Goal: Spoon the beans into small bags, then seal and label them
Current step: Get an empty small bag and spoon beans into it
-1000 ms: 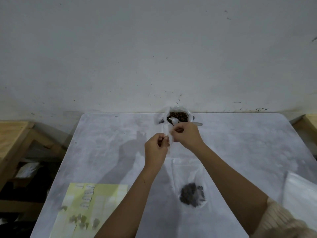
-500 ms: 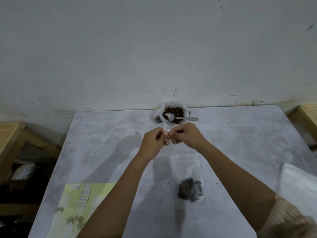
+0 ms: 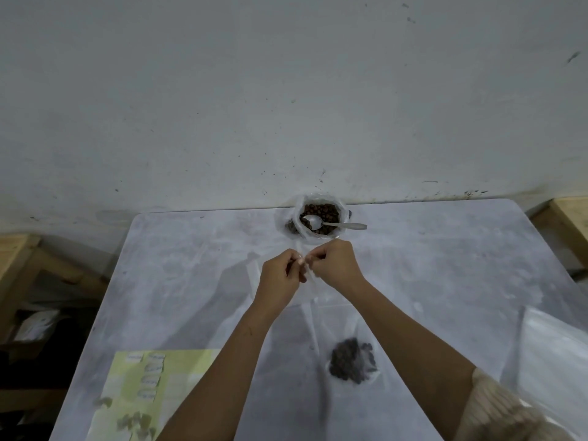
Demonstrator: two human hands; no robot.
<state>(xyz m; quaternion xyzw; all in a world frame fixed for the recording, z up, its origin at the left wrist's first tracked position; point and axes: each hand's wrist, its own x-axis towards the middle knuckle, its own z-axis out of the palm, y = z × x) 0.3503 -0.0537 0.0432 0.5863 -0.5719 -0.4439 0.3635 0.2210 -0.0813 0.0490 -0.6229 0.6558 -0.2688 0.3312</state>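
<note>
A small clear bag (image 3: 338,326) lies stretched across the middle of a grey table (image 3: 445,265), a dark clump of beans (image 3: 351,365) gathered at its near end. Its far end is lifted between a person's two hands. The left hand (image 3: 280,275) and the right hand (image 3: 337,265) meet at the bag's mouth, knuckles almost touching, fingers curled in, each pinching the thin plastic between thumb and fingertips. Whether the mouth is sealed cannot be told.

Just beyond the bag's raised end, at the table's far edge, stands an open supply bag of brown beans (image 3: 319,211). A metal spoon (image 3: 334,223) rests in it, bowl up, with the handle sticking out over its rim to the right.

Left of the small bag and nearer the person lies a yellow-green label sheet (image 3: 178,370) carrying a column of small white labels (image 3: 151,377). To the small bag's right lies a pile of white plastic (image 3: 556,354), and a cream knitted sleeve (image 3: 502,409) covers the right upper arm. Behind everything rises a scuffed white wall (image 3: 254,90). Pale wooden furniture (image 3: 16,259) flanks the table.
</note>
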